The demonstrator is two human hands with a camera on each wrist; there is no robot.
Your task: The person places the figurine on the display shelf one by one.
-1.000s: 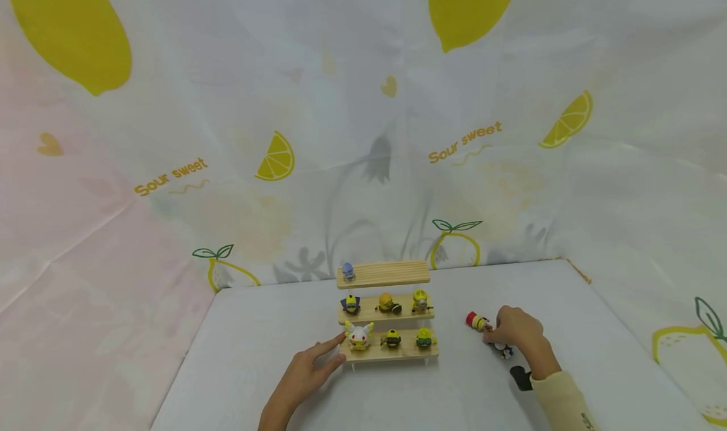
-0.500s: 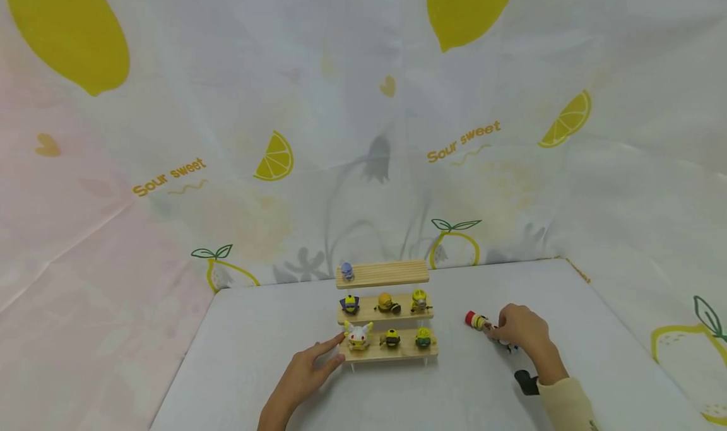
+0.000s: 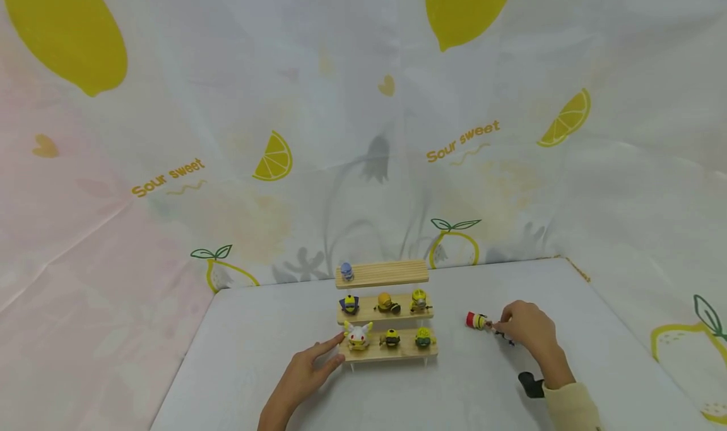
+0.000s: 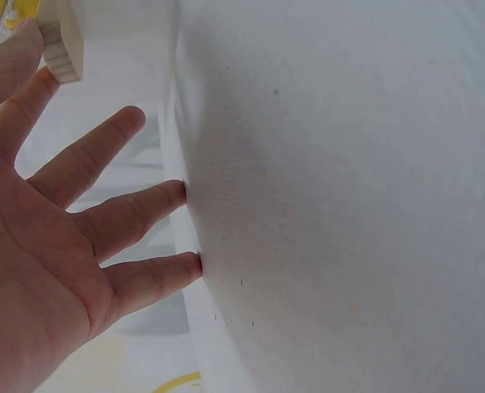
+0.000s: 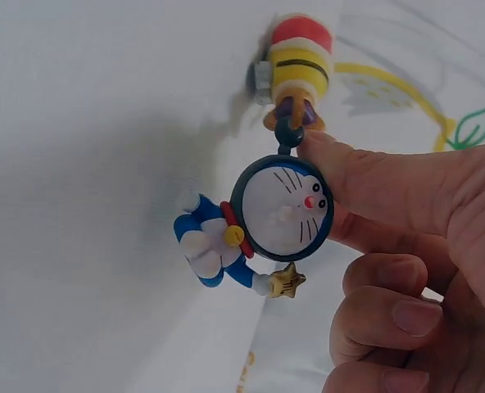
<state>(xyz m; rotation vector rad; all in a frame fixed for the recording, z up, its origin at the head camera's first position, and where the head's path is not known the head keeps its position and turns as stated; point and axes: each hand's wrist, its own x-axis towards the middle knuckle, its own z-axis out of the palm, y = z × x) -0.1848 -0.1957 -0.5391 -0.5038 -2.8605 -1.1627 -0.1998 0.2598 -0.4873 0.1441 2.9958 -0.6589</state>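
Observation:
My right hand [image 3: 531,333] pinches a blue-and-white Doraemon figurine [image 5: 271,209] by the head between thumb and forefinger, over the right part of the table. The figurine wears a red collar with a yellow bell, and a gold star is at one hand. Right by its head lies a figurine with a red top and yellow body [image 5: 300,70]. My left hand [image 3: 301,377] has its fingers spread, thumb and forefinger touching the left end of the lowest tier of a wooden display shelf [image 3: 392,353]. In the left wrist view, other fingertips of that hand meet the white tabletop.
Small figurines stand on the three-tier shelf: a blue one [image 3: 347,271] on top, yellow ones below, and a white horned one [image 3: 358,336] at lower left. A lemon-print cloth [image 3: 352,103] hangs behind the white table [image 3: 255,324].
My right hand has shifted slightly right and back with the Doraemon figurine in its fingers. The red-topped figurine has hardly moved. My left hand stays at the shelf's end.

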